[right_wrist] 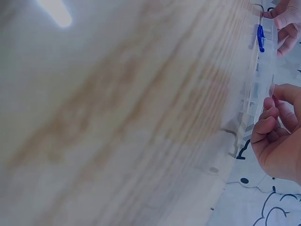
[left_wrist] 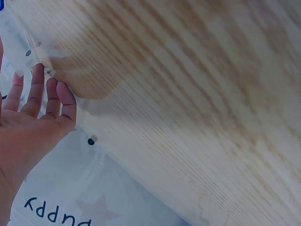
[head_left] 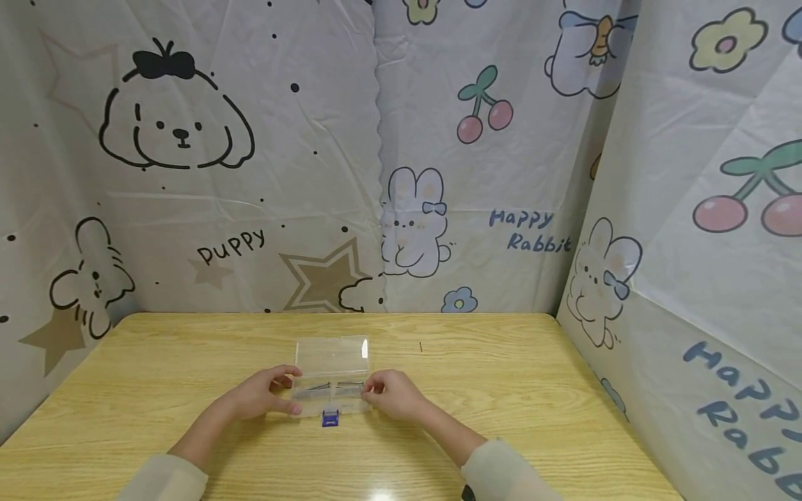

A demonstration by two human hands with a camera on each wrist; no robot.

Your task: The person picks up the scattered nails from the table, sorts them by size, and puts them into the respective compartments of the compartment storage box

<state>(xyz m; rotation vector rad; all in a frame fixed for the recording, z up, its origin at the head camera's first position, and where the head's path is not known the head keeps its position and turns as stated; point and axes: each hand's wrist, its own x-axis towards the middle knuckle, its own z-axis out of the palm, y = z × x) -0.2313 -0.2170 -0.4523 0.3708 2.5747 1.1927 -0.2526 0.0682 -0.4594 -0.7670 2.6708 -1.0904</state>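
A clear plastic case (head_left: 332, 356) lies on the table with its lid raised at the back and a blue latch (head_left: 330, 418) at its front. In its left and right compartments are thin dark nails or screws (head_left: 315, 387); which kind is too small to tell. My left hand (head_left: 266, 393) holds the case's left end, thumb at the front corner and forefinger farther back. At the right end, my right hand (head_left: 393, 395) pinches the case's edge with thumb and forefinger. Its other fingers curl inward in the right wrist view. Anything small between these fingertips is hidden.
One thin dark nail-like piece (head_left: 421, 346) lies on the wooden table (head_left: 489, 376), behind and right of the case. Printed cloth (head_left: 301, 188) hangs along the back and both sides of the table.
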